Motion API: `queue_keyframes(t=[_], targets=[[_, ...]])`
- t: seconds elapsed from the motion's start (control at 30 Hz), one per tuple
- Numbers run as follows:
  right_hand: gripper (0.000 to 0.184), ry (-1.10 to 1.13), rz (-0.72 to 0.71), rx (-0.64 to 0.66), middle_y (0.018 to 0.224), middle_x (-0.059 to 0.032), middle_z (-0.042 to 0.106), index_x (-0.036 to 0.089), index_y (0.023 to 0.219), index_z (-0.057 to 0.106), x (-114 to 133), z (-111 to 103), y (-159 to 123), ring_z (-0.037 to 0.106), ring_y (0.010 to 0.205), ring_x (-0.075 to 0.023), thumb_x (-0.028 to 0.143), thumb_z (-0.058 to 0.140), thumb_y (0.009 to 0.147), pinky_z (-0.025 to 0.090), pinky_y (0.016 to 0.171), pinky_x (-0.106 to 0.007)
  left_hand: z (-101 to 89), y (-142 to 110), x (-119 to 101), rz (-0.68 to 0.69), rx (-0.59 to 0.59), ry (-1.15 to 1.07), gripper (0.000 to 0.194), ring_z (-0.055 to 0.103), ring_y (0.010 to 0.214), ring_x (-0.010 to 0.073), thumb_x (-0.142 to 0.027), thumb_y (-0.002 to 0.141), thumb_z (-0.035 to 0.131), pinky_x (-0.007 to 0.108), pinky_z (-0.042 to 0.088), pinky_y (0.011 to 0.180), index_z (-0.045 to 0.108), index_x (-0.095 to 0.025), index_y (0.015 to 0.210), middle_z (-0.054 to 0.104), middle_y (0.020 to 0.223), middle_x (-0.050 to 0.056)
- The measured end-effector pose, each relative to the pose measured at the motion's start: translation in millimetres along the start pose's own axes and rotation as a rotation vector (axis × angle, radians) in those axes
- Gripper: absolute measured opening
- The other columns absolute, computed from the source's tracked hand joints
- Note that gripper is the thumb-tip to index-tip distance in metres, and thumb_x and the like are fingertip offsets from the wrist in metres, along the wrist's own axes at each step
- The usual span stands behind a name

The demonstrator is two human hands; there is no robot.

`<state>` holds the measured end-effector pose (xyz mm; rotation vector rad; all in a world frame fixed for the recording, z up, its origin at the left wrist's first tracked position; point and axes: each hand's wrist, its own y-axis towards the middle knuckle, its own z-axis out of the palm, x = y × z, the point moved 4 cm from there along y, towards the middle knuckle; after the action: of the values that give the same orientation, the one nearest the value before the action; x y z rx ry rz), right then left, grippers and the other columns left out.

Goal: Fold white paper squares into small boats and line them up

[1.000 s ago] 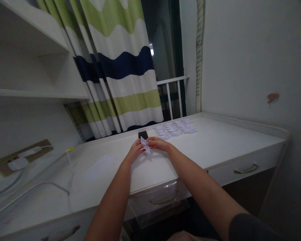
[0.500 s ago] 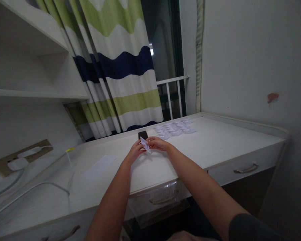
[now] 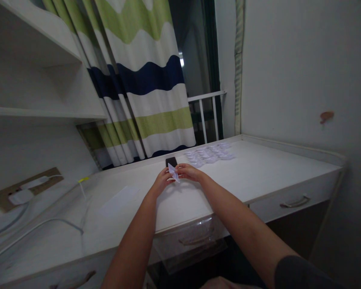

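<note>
Between my hands, a little above the desk, is a small piece of folded white paper point(image 3: 173, 172), tilted and pointed at its ends. My left hand point(image 3: 161, 181) grips it from the left, fingers closed on its edge. From the right, my right hand point(image 3: 189, 172) pinches the same paper with its fingertips. Right behind the paper a black phone-like object point(image 3: 171, 161) lies on the desk. Several rows of small folded white paper pieces point(image 3: 210, 154) lie at the back of the desk, to the right of my hands.
The white desk point(image 3: 258, 172) runs along a wall, with drawers below its front edge. White paper sheets point(image 3: 120, 200) lie to the left. A white cable point(image 3: 54, 220) crosses the left side near a power outlet point(image 3: 27, 188). A striped curtain point(image 3: 156, 80) hangs behind.
The folded paper has turned very slightly between my fingers. Both hands stay in nearly the same place.
</note>
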<state>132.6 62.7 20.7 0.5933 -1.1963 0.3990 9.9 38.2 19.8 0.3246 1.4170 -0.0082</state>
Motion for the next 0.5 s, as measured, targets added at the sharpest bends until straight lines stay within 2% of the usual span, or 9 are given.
queue_keyframes(t=[0.23,0.5], targets=[[0.024,0.011,-0.014,-0.009,0.069,0.0016,0.057,0.016,0.068,0.053,0.4,1.1,0.1,0.055,0.070,-0.0117,0.025,0.071,0.054,0.042,0.073,-0.030,-3.0,1.5,-1.5,0.028,-0.061,-0.007,0.029,0.056,0.070,0.0141,-0.017,0.053,0.061,0.028,0.045,0.064,0.058,-0.017,0.082,0.059,0.078,0.001],[0.022,0.009,-0.038,-0.012,0.068,0.0021,0.055,0.016,0.068,0.052,0.2,1.0,1.9,0.054,0.068,-0.0110,0.025,0.068,0.057,0.042,0.070,-0.028,-1.8,-0.3,-5.6,0.047,-0.055,0.009,0.026,0.055,0.074,0.0152,-0.019,0.054,0.060,0.028,0.044,0.066,0.062,-0.014,0.080,0.061,0.080,0.004]])
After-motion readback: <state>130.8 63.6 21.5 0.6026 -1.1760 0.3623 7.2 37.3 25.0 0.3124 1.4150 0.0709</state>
